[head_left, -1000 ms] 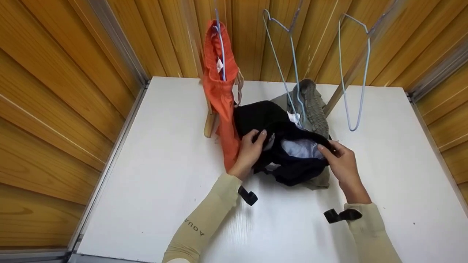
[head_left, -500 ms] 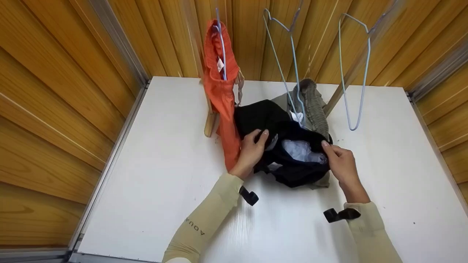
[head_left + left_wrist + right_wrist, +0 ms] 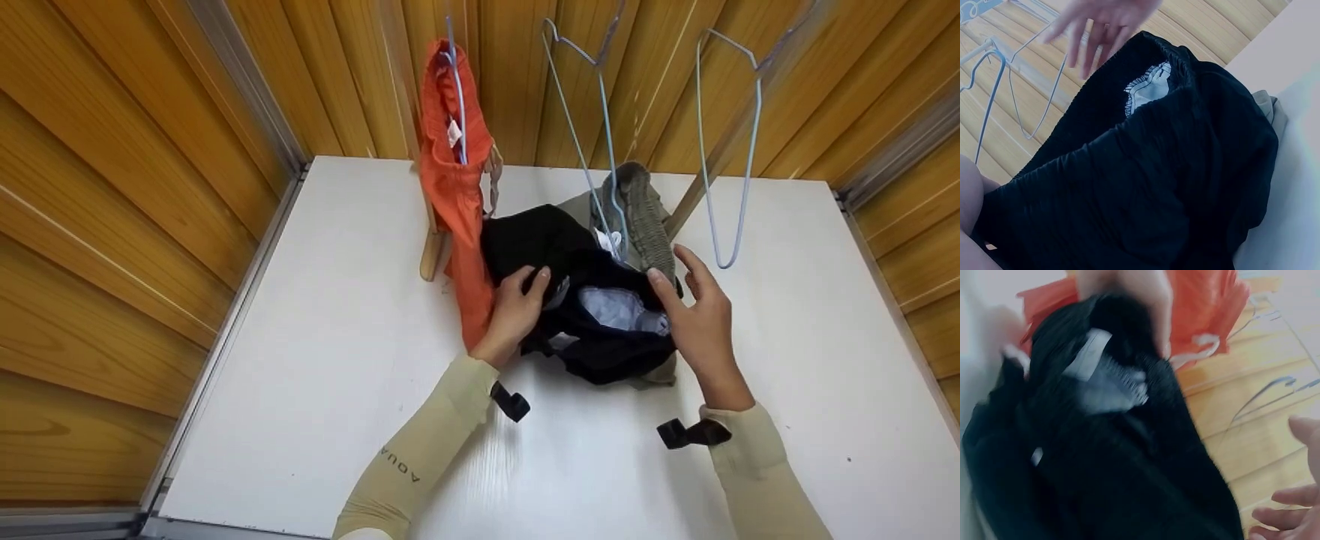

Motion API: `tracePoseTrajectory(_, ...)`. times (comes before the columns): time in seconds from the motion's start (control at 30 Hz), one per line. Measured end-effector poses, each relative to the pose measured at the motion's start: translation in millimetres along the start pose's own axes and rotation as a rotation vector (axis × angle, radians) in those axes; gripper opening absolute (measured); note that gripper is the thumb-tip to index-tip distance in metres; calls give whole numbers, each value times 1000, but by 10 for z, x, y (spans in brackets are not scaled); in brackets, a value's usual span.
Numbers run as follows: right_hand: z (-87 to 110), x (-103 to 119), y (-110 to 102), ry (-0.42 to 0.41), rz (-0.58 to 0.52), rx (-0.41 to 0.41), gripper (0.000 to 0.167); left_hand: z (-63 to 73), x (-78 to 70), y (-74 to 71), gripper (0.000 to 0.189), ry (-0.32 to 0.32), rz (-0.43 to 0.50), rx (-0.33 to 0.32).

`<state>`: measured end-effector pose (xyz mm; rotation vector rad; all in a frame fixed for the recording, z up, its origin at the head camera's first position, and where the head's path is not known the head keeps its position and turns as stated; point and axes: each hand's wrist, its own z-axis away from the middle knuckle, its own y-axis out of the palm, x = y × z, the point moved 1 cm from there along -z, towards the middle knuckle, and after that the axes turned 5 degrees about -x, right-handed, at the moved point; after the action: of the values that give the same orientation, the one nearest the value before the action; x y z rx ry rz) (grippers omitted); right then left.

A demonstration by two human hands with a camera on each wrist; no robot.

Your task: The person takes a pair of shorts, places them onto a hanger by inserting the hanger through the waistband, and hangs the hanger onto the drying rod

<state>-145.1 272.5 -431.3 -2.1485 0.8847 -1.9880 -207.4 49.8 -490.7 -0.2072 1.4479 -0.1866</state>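
Observation:
Black elastic-waist pants [image 3: 555, 232] hang gathered over the white table, their waistband spread into a loop with a pale pocket lining [image 3: 1151, 87] showing inside. My left hand [image 3: 514, 307] pinches the left end of the waistband between thumb and fingers. At the other end, my right hand [image 3: 701, 315] has its fingers apart and holds nothing, thumb close by the waistband edge; the right wrist view also shows its spread fingers [image 3: 1283, 517] beside the cloth. A blue wire hanger [image 3: 605, 142] comes down just behind the waistband. Grey-green pants [image 3: 637, 210] lie partly hidden beneath.
Orange pants [image 3: 454, 202] hang on a hanger to the left, alongside my left hand. A bare wire hanger [image 3: 750, 150] hangs at the right before a wooden post [image 3: 705, 180]. Wood-panelled walls [image 3: 112, 225] enclose the white table [image 3: 315, 360].
My right hand has let go of the waistband's right end and spread its fingers, shifting slightly up. The left hand keeps its pinch in nearly the same place.

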Motion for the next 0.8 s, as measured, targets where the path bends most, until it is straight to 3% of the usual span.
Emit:
tracePoseTrajectory(0.2,-71,279,92,14,-328,99,54,1,-1,-6,53,-4,-4,7)
tracePoseTrajectory(0.33,-127,415,139,68,-463,153,58,8,-4,-17,54,-7,-9,4)
tracePoseTrajectory(0.6,-262,646,240,157,-516,237,64,7,-5,-16,41,39,-16,-7)
tracePoseTrajectory(0.8,-336,775,322,167,-469,271,65,3,-1,-11,28,68,-14,-10)
